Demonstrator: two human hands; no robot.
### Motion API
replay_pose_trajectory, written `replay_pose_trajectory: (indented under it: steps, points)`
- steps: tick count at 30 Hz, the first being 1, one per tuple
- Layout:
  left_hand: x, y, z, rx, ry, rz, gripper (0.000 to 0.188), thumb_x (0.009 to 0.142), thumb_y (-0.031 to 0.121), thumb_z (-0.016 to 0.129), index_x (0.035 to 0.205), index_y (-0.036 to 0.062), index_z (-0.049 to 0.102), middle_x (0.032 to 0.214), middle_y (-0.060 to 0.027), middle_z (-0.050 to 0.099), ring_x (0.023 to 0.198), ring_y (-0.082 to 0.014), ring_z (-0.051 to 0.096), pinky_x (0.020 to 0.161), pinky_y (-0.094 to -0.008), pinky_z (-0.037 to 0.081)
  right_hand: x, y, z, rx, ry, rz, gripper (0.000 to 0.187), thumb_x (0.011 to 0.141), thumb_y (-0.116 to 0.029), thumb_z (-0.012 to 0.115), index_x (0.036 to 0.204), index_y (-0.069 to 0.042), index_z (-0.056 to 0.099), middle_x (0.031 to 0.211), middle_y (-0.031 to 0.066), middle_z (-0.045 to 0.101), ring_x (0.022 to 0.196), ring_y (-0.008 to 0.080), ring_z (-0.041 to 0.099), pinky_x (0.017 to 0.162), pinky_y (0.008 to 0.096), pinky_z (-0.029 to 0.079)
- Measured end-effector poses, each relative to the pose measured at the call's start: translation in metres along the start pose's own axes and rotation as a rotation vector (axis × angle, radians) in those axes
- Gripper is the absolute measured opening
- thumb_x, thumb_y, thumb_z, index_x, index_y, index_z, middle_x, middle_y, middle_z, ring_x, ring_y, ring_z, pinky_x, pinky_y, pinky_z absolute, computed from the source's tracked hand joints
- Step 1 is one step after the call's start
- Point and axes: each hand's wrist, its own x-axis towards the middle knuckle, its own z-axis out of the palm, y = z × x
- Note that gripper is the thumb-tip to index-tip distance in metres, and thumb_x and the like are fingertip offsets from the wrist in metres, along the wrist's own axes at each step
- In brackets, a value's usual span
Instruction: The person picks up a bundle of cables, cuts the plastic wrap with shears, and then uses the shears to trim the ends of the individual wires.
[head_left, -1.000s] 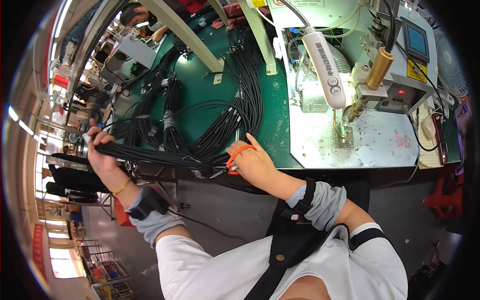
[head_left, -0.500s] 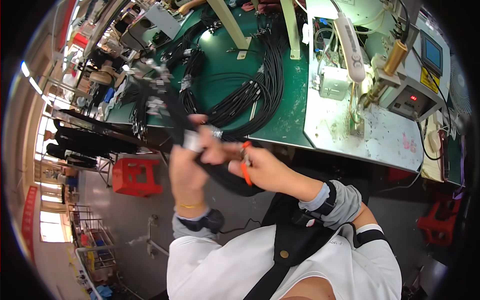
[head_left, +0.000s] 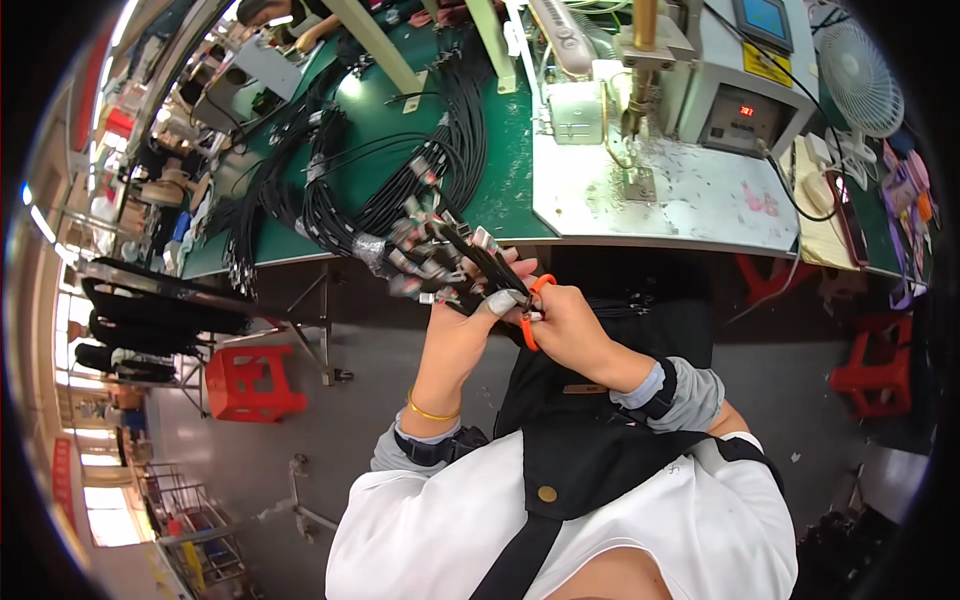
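Observation:
Over the gap before the bench, my left hand (head_left: 455, 340) is closed around a bundle of black cables (head_left: 485, 262). Pale connector ends (head_left: 425, 255) fan out from it to the upper left. The left thumb has a whitish covering. My right hand (head_left: 575, 325) presses against the bundle from the right, its fingers closed on small orange-handled cutters (head_left: 530, 333); their jaws are mostly hidden. On the green bench top (head_left: 510, 190) behind lie more coiled black cables (head_left: 465, 150), with clear wrap (head_left: 372, 250) around one bunch.
To the right stands a white-topped machine table (head_left: 700, 215) with a press head (head_left: 640, 100), a control box (head_left: 745, 110) and a fan (head_left: 860, 80). Red stools (head_left: 255, 385) stand at left and right. Dark cables hang on a rack (head_left: 130, 310). Another person's hand (head_left: 312, 38) shows at the far bench.
The bundle has been drawn nearer and to the right, its connector ends now close to my hands. Both hands have come together. My view has swung right.

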Motion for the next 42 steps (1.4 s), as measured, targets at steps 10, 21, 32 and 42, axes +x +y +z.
replay_pose_trajectory:
  steps: [10,21,32,42]
  points:
    - [0.003,-0.002,-0.004,-0.108,0.068,-0.054,0.030,0.087,0.013,0.053,0.112,-0.0030,0.051,0.106,-0.0144,0.059,0.097,-0.0190,0.056,0.089,-0.0306,0.041,-0.010,-0.017,-0.022,0.302,0.254,-0.010,0.010,0.080,-0.004,0.058,0.086,0.004,0.057,0.065,0.0087,0.061,0.060,0.0102,0.056,0.054,0.0256,0.043]
    - [0.024,-0.002,0.014,0.235,-0.050,0.087,0.023,0.087,0.010,0.050,0.105,-0.0021,0.057,0.101,-0.0077,0.062,0.091,-0.0136,0.057,0.085,-0.0266,0.041,-0.006,0.001,-0.029,0.215,0.240,-0.006,0.012,0.084,-0.006,0.056,0.088,0.004,0.060,0.073,0.0053,0.063,0.065,0.0102,0.058,0.061,0.0236,0.046]
    - [0.037,0.010,0.003,0.293,-0.067,-0.028,0.026,0.088,0.018,0.050,0.103,-0.0026,0.055,0.090,-0.0136,0.064,0.080,-0.0184,0.061,0.082,-0.0287,0.044,-0.015,-0.005,-0.054,0.503,0.158,0.134,0.022,0.086,-0.016,0.056,0.081,0.006,0.060,0.068,0.0093,0.061,0.060,0.0128,0.060,0.056,0.0248,0.049]
    - [0.043,0.003,0.037,-0.233,-0.062,-0.164,0.023,0.081,0.005,0.060,0.101,-0.0055,0.057,0.094,-0.0117,0.063,0.078,-0.0150,0.060,0.075,-0.0259,0.046,-0.011,-0.016,-0.054,0.262,0.093,0.176,0.017,0.087,-0.012,0.054,0.089,0.004,0.059,0.073,0.0080,0.061,0.067,0.0125,0.061,0.061,0.0254,0.048]
